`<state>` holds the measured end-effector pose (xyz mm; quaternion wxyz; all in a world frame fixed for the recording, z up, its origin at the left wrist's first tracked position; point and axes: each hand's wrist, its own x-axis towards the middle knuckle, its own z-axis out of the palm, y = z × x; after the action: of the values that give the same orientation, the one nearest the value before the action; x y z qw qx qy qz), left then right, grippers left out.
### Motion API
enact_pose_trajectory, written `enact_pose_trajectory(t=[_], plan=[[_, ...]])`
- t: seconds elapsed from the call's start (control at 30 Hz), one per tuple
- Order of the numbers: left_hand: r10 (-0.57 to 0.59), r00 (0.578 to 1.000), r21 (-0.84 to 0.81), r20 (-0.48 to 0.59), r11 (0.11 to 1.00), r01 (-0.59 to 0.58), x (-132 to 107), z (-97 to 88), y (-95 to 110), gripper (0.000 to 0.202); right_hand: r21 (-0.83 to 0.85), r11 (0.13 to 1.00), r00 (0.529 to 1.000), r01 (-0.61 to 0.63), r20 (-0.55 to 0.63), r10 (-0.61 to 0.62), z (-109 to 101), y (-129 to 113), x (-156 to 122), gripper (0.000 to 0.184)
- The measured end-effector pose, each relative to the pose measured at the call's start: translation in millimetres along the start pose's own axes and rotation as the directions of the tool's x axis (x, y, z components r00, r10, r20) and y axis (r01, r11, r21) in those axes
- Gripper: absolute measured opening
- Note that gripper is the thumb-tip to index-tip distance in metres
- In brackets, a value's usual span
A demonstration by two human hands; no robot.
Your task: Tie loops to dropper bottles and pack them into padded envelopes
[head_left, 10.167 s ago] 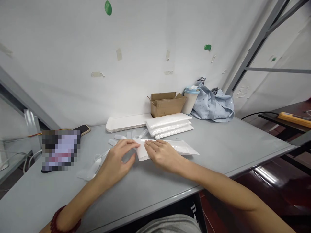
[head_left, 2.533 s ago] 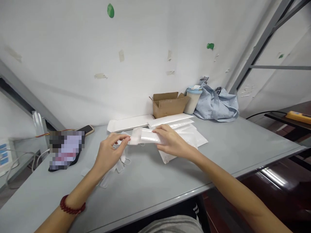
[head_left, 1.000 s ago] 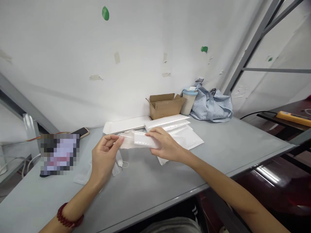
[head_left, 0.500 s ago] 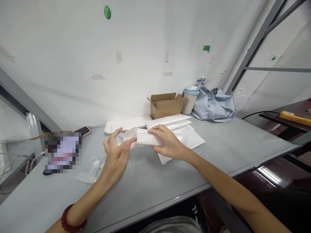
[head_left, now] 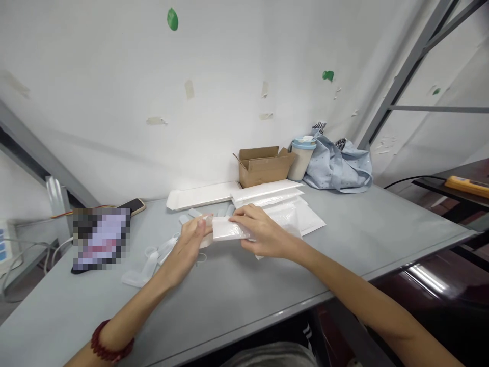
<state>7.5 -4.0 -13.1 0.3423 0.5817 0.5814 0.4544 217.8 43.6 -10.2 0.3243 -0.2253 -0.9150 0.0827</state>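
Note:
A small white padded envelope [head_left: 229, 229] is held level above the table, its flap end toward the left. My right hand [head_left: 263, 232] grips it from the right side, thumb beneath and fingers on top. At the flap end, my left hand [head_left: 191, 242] has its thumb and fingers closed on the translucent flap. Part of the envelope is hidden by both hands. Just behind it lies a stack of white padded envelopes [head_left: 267, 192]. Left of my left hand are several translucent plastic pieces [head_left: 147, 267] with thin loops.
A flat white envelope [head_left: 202, 196] lies along the wall beside an open cardboard box [head_left: 263, 171]. Right of that stand a lidded cup [head_left: 301, 160] and a light-blue cloth bag [head_left: 338, 165]. At the left, a phone [head_left: 135, 205] and a blurred-out item [head_left: 101, 239] rest on the grey table [head_left: 237, 300].
My left hand has tipped forward, and its raised fingers have come down against the flap end. The envelope has lowered slightly, still held by my right hand. The view has shifted slightly.

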Motion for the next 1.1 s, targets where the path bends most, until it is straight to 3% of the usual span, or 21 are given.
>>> enact_pose_trajectory(t=[0.07, 0.13, 0.23, 0.3, 0.37, 0.43, 0.53, 0.6, 0.67, 0.9, 1.0, 1.1], plan=[[0.014, 1.000, -0.036, -0.018, 0.999, -0.015, 1.1, -3.8, 4.7, 0.048, 0.086, 0.996, 1.000, -0.005, -0.011, 0.006, -8.7, 1.0, 1.5, 0.044], [0.004, 1.000, -0.187, -0.002, 0.982, -0.005, 1.0, -8.2, 11.4, 0.048, 0.197, 0.980, 1.000, -0.018, 0.002, 0.018, -20.5, 1.7, 3.1, 0.046], [-0.016, 0.998, -0.509, 0.064, 0.860, 0.046, -0.2, -14.2, 21.6, 0.046, 0.336, 0.942, 1.000, -0.017, 0.012, 0.014, -38.0, 1.9, 3.9, 0.044], [-0.030, 0.997, -0.609, 0.073, 0.790, 0.069, -0.9, -16.9, 26.0, 0.042, 0.398, 0.917, 1.000, 0.000, 0.019, -0.008, -46.5, 2.0, 3.2, 0.042], [-0.031, 0.996, -0.602, 0.088, 0.794, 0.077, -1.9, -18.7, 27.4, 0.034, 0.446, 0.895, 0.998, 0.013, 0.049, -0.039, -52.5, 1.9, 1.8, 0.040], [-0.009, 0.981, -0.535, 0.195, 0.837, 0.114, -4.0, -20.1, 26.6, 0.036, 0.470, 0.883, 0.994, 0.019, 0.082, -0.065, -57.1, 1.8, 0.6, 0.038], [0.067, 0.891, -0.372, 0.449, 0.921, 0.118, -10.5, -20.4, 25.3, 0.050, 0.425, 0.905, 0.989, 0.012, 0.129, -0.073, -62.5, 1.7, 0.1, 0.036], [0.091, 0.843, -0.264, 0.530, 0.963, 0.062, -16.1, -17.5, 26.7, 0.045, 0.366, 0.931, 0.983, -0.001, 0.171, -0.066, -64.6, 1.8, 0.8, 0.037], [0.063, 0.850, -0.184, 0.522, 0.982, 0.040, -21.2, -11.3, 29.6, 0.033, 0.324, 0.946, 0.974, -0.007, 0.218, -0.068, -64.6, 1.4, 1.9, 0.039], [-0.156, 0.889, 0.007, 0.431, 0.986, 0.169, -27.4, 11.7, 32.5, 0.017, 0.218, 0.976, 0.930, 0.014, 0.357, -0.093, -41.1, -13.3, 2.6, 0.052], [-0.148, 0.945, 0.016, 0.292, 0.989, 0.150, -26.3, 12.1, 31.8, 0.018, 0.101, 0.994, 0.941, 0.043, 0.332, -0.074, -27.6, -17.5, 0.9, 0.063], [-0.058, 0.981, -0.008, 0.184, 0.998, 0.061, -25.4, 7.5, 32.4, 0.020, -0.056, 0.998, 0.971, 0.008, 0.239, 0.005, -22.5, -13.3, 0.2, 0.073]])
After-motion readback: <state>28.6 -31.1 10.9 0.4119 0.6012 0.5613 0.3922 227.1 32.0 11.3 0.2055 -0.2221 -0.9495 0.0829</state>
